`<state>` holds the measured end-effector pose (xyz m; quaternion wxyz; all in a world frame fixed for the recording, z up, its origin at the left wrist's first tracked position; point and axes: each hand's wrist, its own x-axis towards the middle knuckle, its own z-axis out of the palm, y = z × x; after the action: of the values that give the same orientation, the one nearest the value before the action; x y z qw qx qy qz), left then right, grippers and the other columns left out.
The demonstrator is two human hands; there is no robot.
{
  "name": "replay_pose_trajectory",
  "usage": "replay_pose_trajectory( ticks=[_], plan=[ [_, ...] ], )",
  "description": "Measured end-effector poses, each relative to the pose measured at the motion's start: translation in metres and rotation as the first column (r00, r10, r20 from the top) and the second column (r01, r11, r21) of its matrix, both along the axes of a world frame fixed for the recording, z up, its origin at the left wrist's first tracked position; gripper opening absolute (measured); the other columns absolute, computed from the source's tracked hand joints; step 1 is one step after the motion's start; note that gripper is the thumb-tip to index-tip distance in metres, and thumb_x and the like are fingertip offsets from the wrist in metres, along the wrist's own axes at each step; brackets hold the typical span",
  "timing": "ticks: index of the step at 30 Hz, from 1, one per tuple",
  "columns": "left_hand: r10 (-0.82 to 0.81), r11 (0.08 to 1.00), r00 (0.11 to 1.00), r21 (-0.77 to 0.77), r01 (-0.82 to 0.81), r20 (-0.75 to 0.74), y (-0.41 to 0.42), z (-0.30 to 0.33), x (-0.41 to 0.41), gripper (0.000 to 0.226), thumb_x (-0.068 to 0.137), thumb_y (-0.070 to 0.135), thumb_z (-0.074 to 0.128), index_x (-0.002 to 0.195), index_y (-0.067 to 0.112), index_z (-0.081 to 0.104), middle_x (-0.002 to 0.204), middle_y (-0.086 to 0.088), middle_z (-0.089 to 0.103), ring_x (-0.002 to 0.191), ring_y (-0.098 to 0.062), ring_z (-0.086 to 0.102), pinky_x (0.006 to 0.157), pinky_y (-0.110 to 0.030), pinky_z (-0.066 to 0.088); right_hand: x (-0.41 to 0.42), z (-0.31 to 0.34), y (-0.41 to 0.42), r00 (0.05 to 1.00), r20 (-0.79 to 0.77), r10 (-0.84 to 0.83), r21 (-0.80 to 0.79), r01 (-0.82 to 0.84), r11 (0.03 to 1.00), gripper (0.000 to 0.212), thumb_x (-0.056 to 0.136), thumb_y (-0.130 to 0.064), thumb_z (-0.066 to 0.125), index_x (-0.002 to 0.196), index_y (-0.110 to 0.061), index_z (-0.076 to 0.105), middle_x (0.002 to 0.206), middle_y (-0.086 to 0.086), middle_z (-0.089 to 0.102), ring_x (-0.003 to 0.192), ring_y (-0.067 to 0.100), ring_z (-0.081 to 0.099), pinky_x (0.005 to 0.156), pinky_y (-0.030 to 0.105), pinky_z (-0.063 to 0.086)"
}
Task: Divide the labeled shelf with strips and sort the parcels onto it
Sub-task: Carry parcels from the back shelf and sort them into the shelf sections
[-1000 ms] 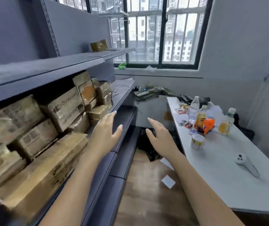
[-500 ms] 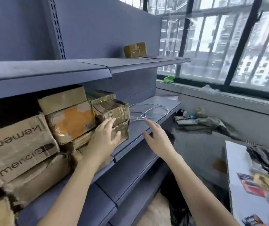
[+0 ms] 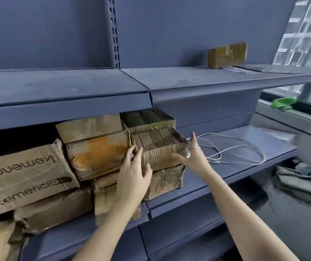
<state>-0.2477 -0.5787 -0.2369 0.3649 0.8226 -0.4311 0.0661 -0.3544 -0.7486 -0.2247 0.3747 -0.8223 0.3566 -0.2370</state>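
Blue-grey metal shelving [image 3: 235, 147] fills the view, its boards running off to either side of the two hands. Both hands are raised to the middle board, framing one worn cardboard parcel [image 3: 160, 147] that sits second from the top in a stack at the right end of the packed cartons.

My left hand [image 3: 134, 172] lies against the parcel's left front corner, fingers straight and loosely spread, touching the cardboard but not curled round it. My right hand [image 3: 192, 153] stands flat and wide at the parcel's right end, palm turned inward, thumb low along the front edge; whether the palm is pressing the side or just short of it I cannot tell.

Beyond the right hand a loose white cable [image 3: 231, 147] sprawls over the bare part of the board. Left of the left hand sits an orange-taped parcel [image 3: 98, 153], and further left a big printed carton [image 3: 23, 181]. Above both hands, on the upper board, a small taped box [image 3: 227, 54] stands alone.

The parcel looks soft and tired: creased walls, frayed edges, ribbed top exposed. I judge it light to middling in weight, likely to buckle if squeezed mid-wall. Best taken at the two ends, low near the bottom edges, palms pressing in together. Another parcel rests on its back half, so it should slide out level and slowly, or that one may tip.
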Motion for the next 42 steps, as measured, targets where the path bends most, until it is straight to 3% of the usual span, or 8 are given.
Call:
replay_pose_trajectory(
  ticks=[6, 11, 19, 23, 28, 31, 35, 42],
  plan=[
    [0.089, 0.996, 0.984, 0.026, -0.086, -0.154, -0.019, -0.011, -0.005, 0.067, 0.094, 0.037, 0.048, 0.15, 0.024, 0.013, 0.152, -0.016, 0.024, 0.131, -0.03, 0.04, 0.103, -0.033, 0.036, 0.013, -0.017, -0.024, 0.995, 0.06, 0.076, 0.158, -0.084, 0.984, 0.086, 0.075, -0.028, 0.078, 0.141, -0.008, 0.026, 0.129, 0.0, 0.05, 0.114, 0.011, 0.048, 0.087, 0.017, 0.038],
    [0.161, 0.981, 0.95, -0.063, -0.183, -0.267, -0.028, -0.006, -0.014, 0.081, 0.09, 0.039, 0.057, 0.15, 0.017, 0.008, 0.146, -0.015, 0.034, 0.132, -0.025, 0.038, 0.104, -0.028, 0.033, 0.01, -0.023, -0.025, 0.981, 0.161, 0.104, 0.144, -0.128, 0.981, 0.069, 0.07, -0.033, 0.081, 0.126, -0.017, 0.044, 0.12, -0.003, 0.059, 0.112, 0.013, 0.056, 0.098, 0.034, 0.045],
    [0.016, 0.915, 0.946, -0.377, -0.144, -0.323, -0.007, 0.027, -0.053, 0.066, 0.081, 0.034, 0.068, 0.138, 0.029, 0.036, 0.137, 0.009, 0.037, 0.122, 0.003, 0.033, 0.105, -0.021, 0.026, -0.043, 0.018, 0.004, 0.932, 0.309, 0.188, 0.113, -0.232, 0.966, 0.119, 0.044, -0.072, 0.078, 0.143, -0.031, 0.025, 0.136, -0.01, 0.051, 0.126, 0.012, 0.048, 0.102, 0.042, 0.044],
    [-0.006, 0.922, 0.933, -0.364, -0.134, -0.36, 0.019, 0.05, -0.082, 0.09, 0.077, 0.039, 0.071, 0.146, 0.033, 0.014, 0.144, 0.024, 0.021, 0.127, 0.013, 0.017, 0.105, -0.017, 0.017, -0.063, 0.039, 0.026, 0.893, 0.306, 0.331, 0.029, -0.356, 0.934, 0.091, 0.058, -0.055, 0.078, 0.133, -0.04, 0.028, 0.125, -0.024, 0.051, 0.116, -0.007, 0.048, 0.099, 0.016, 0.041],
    [0.176, 0.886, 0.922, -0.353, -0.301, -0.346, 0.079, 0.067, -0.09, 0.091, 0.076, 0.037, 0.073, 0.145, 0.035, 0.014, 0.15, 0.017, 0.025, 0.135, 0.001, 0.024, 0.11, -0.023, 0.022, -0.051, 0.05, 0.063, 0.836, 0.289, 0.467, -0.001, -0.488, 0.873, 0.104, 0.057, -0.063, 0.073, 0.144, -0.04, 0.022, 0.125, 0.002, 0.06, 0.118, 0.02, 0.054, 0.097, 0.046, 0.048],
    [0.31, 0.834, 0.893, -0.357, -0.421, -0.327, 0.128, 0.07, -0.093, 0.087, 0.076, 0.033, 0.074, 0.144, 0.035, 0.019, 0.148, 0.015, 0.03, 0.134, -0.003, 0.03, 0.112, -0.027, 0.026, -0.028, 0.045, 0.111, 0.77, 0.32, 0.552, -0.009, -0.58, 0.815, 0.1, 0.064, -0.054, 0.074, 0.146, -0.036, 0.02, 0.129, 0.004, 0.058, 0.12, 0.02, 0.053, 0.099, 0.041, 0.047],
    [0.454, 0.733, 0.827, -0.388, -0.559, -0.332, 0.214, 0.071, -0.093, 0.08, 0.08, 0.024, 0.071, 0.142, 0.036, 0.022, 0.141, 0.02, 0.034, 0.123, 0.008, 0.034, 0.094, 0.002, 0.027, 0.011, 0.048, 0.188, 0.611, 0.371, 0.7, -0.032, -0.745, 0.667, 0.089, 0.077, -0.032, 0.074, 0.148, -0.027, 0.02, 0.121, -0.024, 0.042, 0.106, -0.015, 0.036, 0.079, -0.009, 0.031],
    [0.744, 0.425, 0.586, -0.449, -0.786, -0.321, 0.383, 0.076, -0.084, 0.074, 0.086, 0.017, 0.065, 0.141, 0.039, 0.02, 0.118, 0.038, 0.036, 0.107, 0.013, 0.039, 0.077, 0.008, 0.03, 0.097, 0.062, 0.374, 0.249, 0.362, 0.898, -0.126, -0.941, 0.313, 0.078, 0.078, -0.026, 0.074, 0.143, -0.025, 0.032, 0.12, -0.028, 0.051, 0.104, -0.016, 0.047, 0.081, -0.003, 0.031]
  ],
)
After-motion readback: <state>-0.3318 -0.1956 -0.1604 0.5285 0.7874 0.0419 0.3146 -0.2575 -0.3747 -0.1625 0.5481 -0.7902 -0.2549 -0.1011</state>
